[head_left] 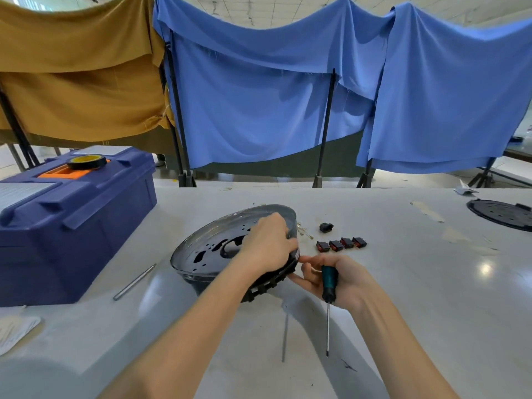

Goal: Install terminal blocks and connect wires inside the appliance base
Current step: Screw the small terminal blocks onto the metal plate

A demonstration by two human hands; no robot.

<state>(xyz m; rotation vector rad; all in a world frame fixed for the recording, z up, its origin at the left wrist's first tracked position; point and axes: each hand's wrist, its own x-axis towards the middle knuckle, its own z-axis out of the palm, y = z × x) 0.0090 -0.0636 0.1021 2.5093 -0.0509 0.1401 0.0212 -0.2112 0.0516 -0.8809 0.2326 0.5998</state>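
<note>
Looks like prep stage: my left hand (267, 246) clamps the tilted appliance base (207, 249) mid-table, right hand (345, 283) wraps the screwdriver (329, 279), so next I'd grab one of the terminal blocks (336, 245) just right.

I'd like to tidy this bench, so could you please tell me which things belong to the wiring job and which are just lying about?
Job: base, gripped by the left hand; screwdriver in the right hand; four red-black blocks beside the base.
Lying about: toolbox, tape on it, rod, black disc, paper.
</note>
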